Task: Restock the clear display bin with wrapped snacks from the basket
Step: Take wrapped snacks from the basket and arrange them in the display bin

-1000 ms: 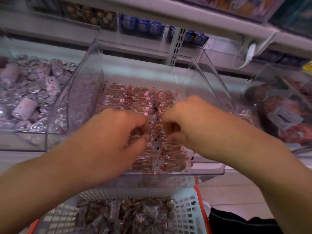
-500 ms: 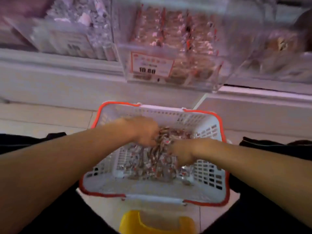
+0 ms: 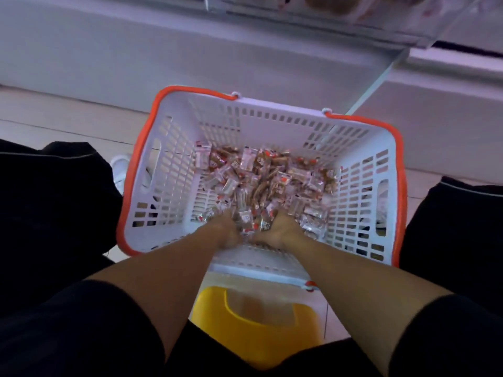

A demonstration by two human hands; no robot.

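A white slotted basket (image 3: 174, 170) with an orange rim stands on the floor below me, with a heap of wrapped snacks (image 3: 261, 180) in clear and red wrappers in its bottom. Both hands are down inside it at the near end of the heap. My left hand (image 3: 227, 234) and my right hand (image 3: 280, 231) lie side by side, fingers curled around a clump of snacks held between them. Only the underside of the clear display bin (image 3: 362, 12) shows at the top edge, blurred.
A yellow stool (image 3: 255, 330) sits just under the basket's near edge. My dark-clothed knees flank the basket on both sides. A white shoe (image 3: 119, 170) shows at the basket's left. The white shelf base (image 3: 190, 50) runs across behind the basket.
The view has dropped from the display bin to the basket on the floor. Both hands left the bin, went down into the basket and gathered snacks at its near end.
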